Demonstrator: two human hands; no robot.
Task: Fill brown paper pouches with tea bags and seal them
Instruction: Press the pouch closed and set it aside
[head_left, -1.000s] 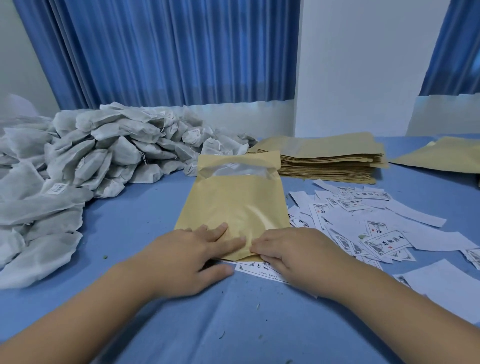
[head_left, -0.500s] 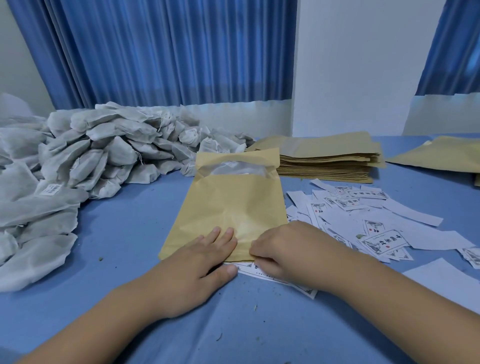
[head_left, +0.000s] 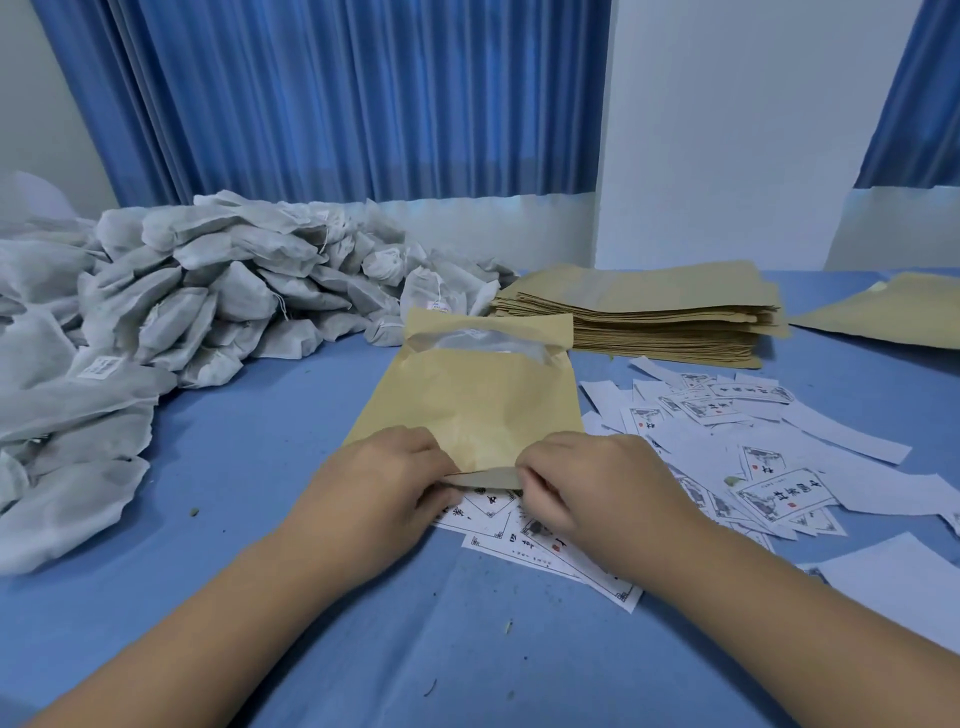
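Note:
A brown paper pouch (head_left: 478, 395) with a clear window near its far end lies flat in the middle of the blue table. My left hand (head_left: 379, 483) and my right hand (head_left: 597, 488) both pinch its near edge, which is lifted a little off the table. A big heap of white tea bags (head_left: 197, 291) fills the left side. A stack of flat brown pouches (head_left: 660, 322) sits behind the pouch on the right. A printed label sheet (head_left: 545, 551) lies under my hands.
Loose white printed labels (head_left: 753, 447) are scattered to the right of the pouch. Another brown pouch (head_left: 893, 312) lies at the far right. Blue curtains and a white wall stand behind the table. Small tea crumbs dot the blue cloth (head_left: 363, 649) in front.
My left hand's fingers were flat on the pouch; now they curl and pinch its near edge with the right hand. The edge has lifted, showing more of the label sheet beneath.

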